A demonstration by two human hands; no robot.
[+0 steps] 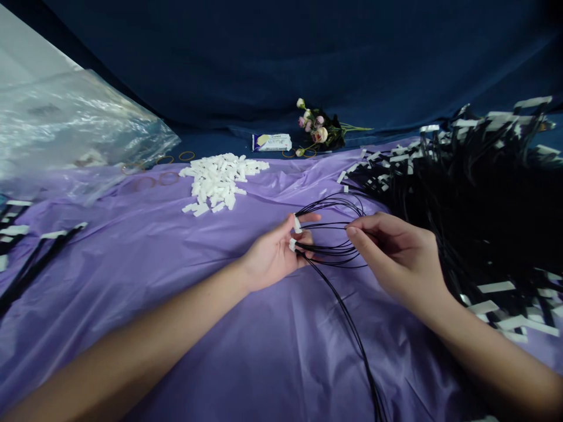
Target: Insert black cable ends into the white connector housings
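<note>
"Wires [350, 319] are looping thin and black between both hands. What could be going wrong?"

"Tangling. The left hand [272, 258] is holding 2 white connectors [297, 224] near its fingertips, and the right hand [407, 252] is pinching strand; I can't tell how many. Slack loops could be crossing, and a hard tug could be pulling a connector loose."

"And that pile?"

"Its dark bundles [484, 205] are crowding the right edge of the purple sheet [145, 252], beside the right forearm. A sleeve-like brush of skin could be dragging some over."

"Elsewhere?"

"White pieces [215, 179] are lying loose near the far edge; a packet [271, 142] and flowers [319, 135] are sitting beyond. Clear plastic [88, 135] is covering the far left corner, and blue cloth [272, 53] is forming the backdrop. Creases are running through the sheet."
</note>
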